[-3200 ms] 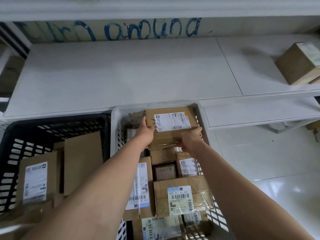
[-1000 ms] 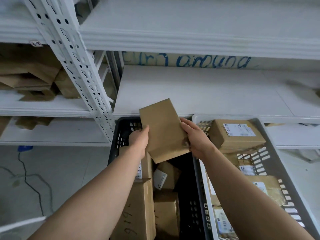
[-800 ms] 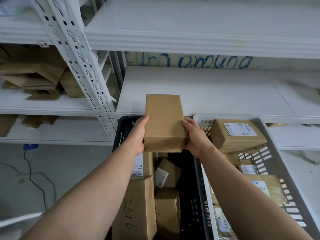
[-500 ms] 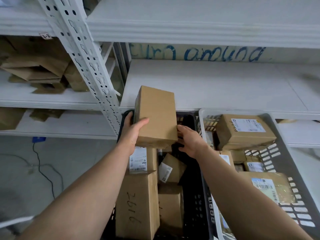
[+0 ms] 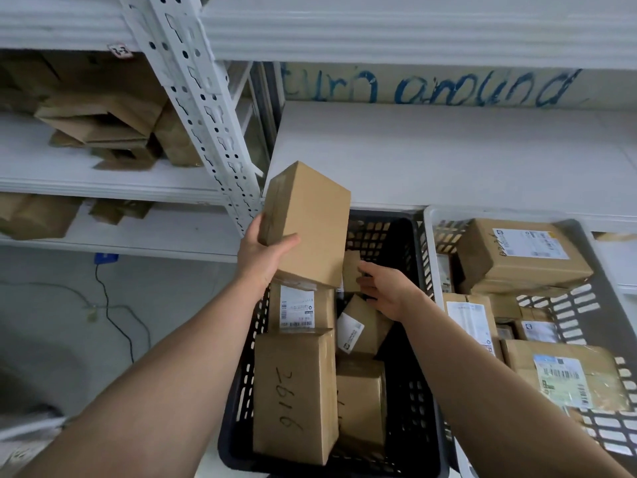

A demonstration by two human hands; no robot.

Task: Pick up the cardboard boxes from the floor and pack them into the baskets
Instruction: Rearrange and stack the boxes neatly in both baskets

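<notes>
My left hand [image 5: 263,257] grips a plain brown cardboard box [image 5: 306,222] by its lower left corner, holding it tilted above the far left part of the black basket [image 5: 410,374]. My right hand [image 5: 386,291] reaches inside that basket, and its fingers touch a small brown box [image 5: 351,270] standing at the back. Below lie several more boxes, among them a long one marked "2816" [image 5: 293,395] and one with a white label [image 5: 301,307]. The grey basket [image 5: 593,305] to the right holds several labelled parcels.
White metal shelving stands behind the baskets, with a perforated upright post [image 5: 196,108] just left of the held box. Flattened cardboard [image 5: 100,112] lies on the left shelf. A black cable [image 5: 110,305] runs over the grey floor at left.
Both hands held the plain box a second ago. My right hand has let go and dropped into the black basket, while my left hand has carried the box up and to the left.
</notes>
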